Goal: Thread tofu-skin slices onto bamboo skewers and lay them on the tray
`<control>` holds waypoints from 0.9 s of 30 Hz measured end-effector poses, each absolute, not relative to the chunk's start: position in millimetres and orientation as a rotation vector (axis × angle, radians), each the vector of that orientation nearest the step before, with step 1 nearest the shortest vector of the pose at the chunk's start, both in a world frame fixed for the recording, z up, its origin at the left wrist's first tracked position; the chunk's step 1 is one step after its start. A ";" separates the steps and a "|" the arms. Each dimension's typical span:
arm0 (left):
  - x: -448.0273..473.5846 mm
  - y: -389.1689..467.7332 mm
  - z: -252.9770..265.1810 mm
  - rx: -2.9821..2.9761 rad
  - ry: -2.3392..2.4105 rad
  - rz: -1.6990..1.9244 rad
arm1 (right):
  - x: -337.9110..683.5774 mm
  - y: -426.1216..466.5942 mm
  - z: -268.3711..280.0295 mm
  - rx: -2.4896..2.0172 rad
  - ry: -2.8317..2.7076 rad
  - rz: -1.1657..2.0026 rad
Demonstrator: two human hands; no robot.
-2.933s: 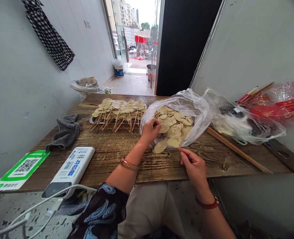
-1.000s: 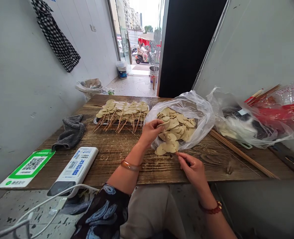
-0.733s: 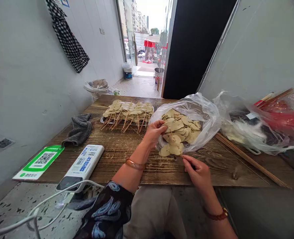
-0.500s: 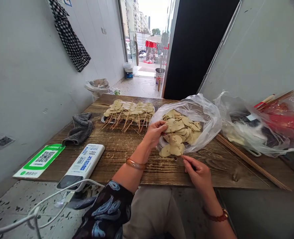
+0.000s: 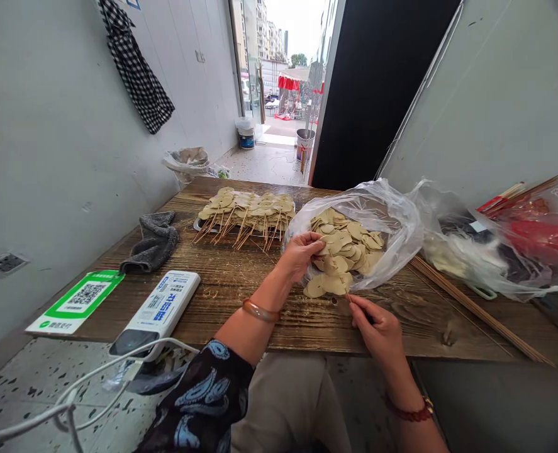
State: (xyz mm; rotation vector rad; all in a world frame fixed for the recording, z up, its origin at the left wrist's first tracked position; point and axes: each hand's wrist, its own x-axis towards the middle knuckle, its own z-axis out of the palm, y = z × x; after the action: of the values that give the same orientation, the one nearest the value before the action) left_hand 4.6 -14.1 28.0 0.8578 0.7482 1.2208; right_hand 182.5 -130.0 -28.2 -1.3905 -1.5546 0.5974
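My right hand (image 5: 377,319) pinches the lower end of a thin bamboo skewer (image 5: 348,297). Several pale, thin oval slices (image 5: 328,284), which look like potato, are threaded along it. My left hand (image 5: 302,251) is closed, thumb and fingertips pinching a slice at the upper end of the same skewer. Just behind, an open clear plastic bag (image 5: 399,214) holds a heap of loose slices (image 5: 368,239). To the left of the bag, a metal tray (image 5: 197,224) carries piled skewers of slices (image 5: 245,211), their bare sticks pointing towards me.
Bare bamboo skewers (image 5: 481,311) lie in a bundle at the right, near another plastic bag (image 5: 462,251). On the left are a grey cloth (image 5: 149,242), a green QR-code card (image 5: 78,302) and a white device (image 5: 165,302) with a cable. The wooden table (image 5: 241,314) ends before my lap.
The view has shifted slightly. My left hand has moved a little along the upper slices; my right hand keeps its pinch on the skewer.
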 end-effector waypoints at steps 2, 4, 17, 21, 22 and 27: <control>5.8 -14.4 27.8 0.895 0.761 1.229 | 182.6 -129.9 -28.1 -1.399 -1.560 0.587; 6.8 -14.2 27.3 0.939 0.782 1.255 | 182.9 -129.5 -28.5 -1.401 -1.566 0.580; 9.1 -10.2 23.4 1.226 0.938 1.354 | 183.5 -129.2 -29.1 -1.405 -1.538 0.703; 8.8 -8.1 20.2 1.277 0.921 1.333 | 183.5 -129.1 -27.4 -1.393 -1.531 0.719; 8.8 -7.8 19.3 1.290 0.918 1.322 | 183.6 -129.0 -26.8 -1.386 -1.531 0.722; 9.0 -10.2 18.8 1.333 0.865 1.182 | 185.3 -129.1 -26.4 -1.355 -1.482 0.784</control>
State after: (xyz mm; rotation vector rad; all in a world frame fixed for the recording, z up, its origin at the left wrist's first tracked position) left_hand 9.0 -10.2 18.8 1.3326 0.8652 1.1820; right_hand 185.3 -129.1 -26.4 -1.3553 -1.4824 0.7839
